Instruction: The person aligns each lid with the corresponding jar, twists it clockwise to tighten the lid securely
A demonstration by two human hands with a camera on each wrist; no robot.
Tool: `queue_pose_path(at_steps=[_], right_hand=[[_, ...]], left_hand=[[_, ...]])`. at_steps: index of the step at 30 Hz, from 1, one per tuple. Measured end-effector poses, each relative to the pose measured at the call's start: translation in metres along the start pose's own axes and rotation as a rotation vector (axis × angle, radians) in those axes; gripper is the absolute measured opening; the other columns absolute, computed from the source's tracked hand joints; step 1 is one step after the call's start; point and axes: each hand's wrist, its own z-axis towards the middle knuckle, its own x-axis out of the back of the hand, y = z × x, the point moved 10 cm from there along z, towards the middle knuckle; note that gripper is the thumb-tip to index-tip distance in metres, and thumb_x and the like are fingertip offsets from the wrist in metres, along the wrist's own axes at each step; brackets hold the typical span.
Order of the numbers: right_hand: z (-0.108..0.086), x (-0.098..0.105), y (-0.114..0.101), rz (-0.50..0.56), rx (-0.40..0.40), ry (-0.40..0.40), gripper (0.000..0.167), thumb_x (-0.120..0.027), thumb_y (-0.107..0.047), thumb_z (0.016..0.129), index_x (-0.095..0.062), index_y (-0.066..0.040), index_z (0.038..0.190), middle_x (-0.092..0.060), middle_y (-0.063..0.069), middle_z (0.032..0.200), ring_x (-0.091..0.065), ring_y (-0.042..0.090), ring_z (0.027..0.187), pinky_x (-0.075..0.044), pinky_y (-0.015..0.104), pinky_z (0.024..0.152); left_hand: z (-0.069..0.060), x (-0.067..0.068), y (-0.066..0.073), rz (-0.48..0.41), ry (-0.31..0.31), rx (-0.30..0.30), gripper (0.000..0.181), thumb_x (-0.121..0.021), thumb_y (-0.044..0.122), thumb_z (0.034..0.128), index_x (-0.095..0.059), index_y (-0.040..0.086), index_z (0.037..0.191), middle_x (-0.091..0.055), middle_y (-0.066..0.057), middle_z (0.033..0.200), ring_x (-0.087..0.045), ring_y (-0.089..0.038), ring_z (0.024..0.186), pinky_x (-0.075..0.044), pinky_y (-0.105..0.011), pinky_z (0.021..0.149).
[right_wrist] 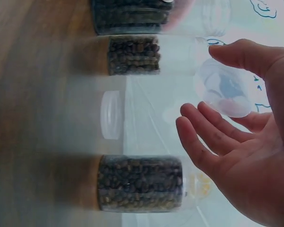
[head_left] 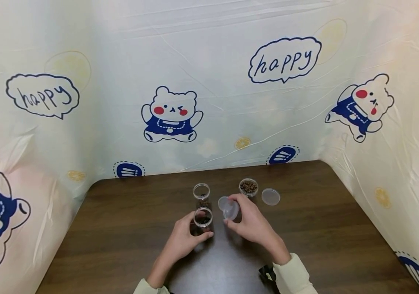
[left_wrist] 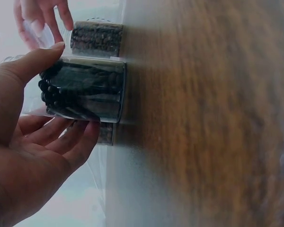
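Observation:
My left hand (head_left: 184,241) grips a clear, lidless jar (left_wrist: 87,92), thumb on the near side and fingers curled behind it. Dark, bead-like pieces fill its lower part. A translucent round lid (head_left: 232,210) is pinched between the thumb and fingers of my right hand (head_left: 253,223), held above the table to the right of that jar. Directly behind the gripped jar stands another open jar (head_left: 201,192), partly filled with brown beans. Another loose lid (right_wrist: 112,115) lies flat on the table, partly covered by the held lid in the head view.
Behind my right hand is an open jar (head_left: 248,187) nearly full of brown beans. A translucent lid (head_left: 270,197) lies to its right. The brown wooden table (head_left: 121,220) is bordered by a printed curtain (head_left: 224,106) at the back and sides.

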Motion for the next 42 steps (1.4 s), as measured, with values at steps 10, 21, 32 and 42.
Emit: queue_pose_path(at_steps=[10,21,32,42], right_hand=[[-0.001,0.002,-0.008,0.059,-0.038,-0.047,0.061,-0.086,-0.044,0.087,-0.064,-0.017,0.137,-0.057,-0.007,0.112,-0.060,0.014,0.096,-0.057,0.033,0.085],[0.003,-0.007,-0.019,0.120,0.013,-0.059,0.052,-0.081,-0.042,0.092,-0.059,-0.017,0.132,-0.062,-0.005,0.118,-0.060,0.010,0.100,-0.058,0.035,0.090],[0.006,-0.019,-0.036,0.080,0.108,-0.080,0.065,-0.085,-0.041,0.088,-0.062,-0.016,0.143,-0.060,-0.003,0.120,-0.060,0.009,0.102,-0.054,0.028,0.087],[0.010,-0.031,-0.042,0.072,0.164,-0.072,0.062,-0.088,-0.036,0.086,-0.064,-0.008,0.136,-0.065,-0.001,0.125,-0.058,0.011,0.113,-0.055,0.032,0.094]], left_hand=[[0.000,-0.002,-0.002,0.003,-0.015,0.004,0.055,-0.093,0.034,0.0803,-0.069,0.022,0.128,-0.075,0.006,0.116,-0.068,-0.008,0.101,-0.058,-0.034,0.091],[0.001,-0.003,-0.003,0.009,-0.009,-0.015,0.054,-0.093,0.035,0.0809,-0.069,0.021,0.128,-0.075,0.005,0.120,-0.069,-0.013,0.109,-0.057,-0.037,0.094],[0.001,-0.002,-0.002,0.000,-0.002,-0.018,0.055,-0.093,0.032,0.0807,-0.067,0.028,0.129,-0.074,0.009,0.122,-0.069,-0.012,0.113,-0.058,-0.039,0.097],[-0.001,0.000,0.000,-0.012,0.000,-0.013,0.056,-0.091,0.024,0.0827,-0.067,0.020,0.133,-0.074,0.003,0.124,-0.070,-0.014,0.115,-0.058,-0.041,0.100]])
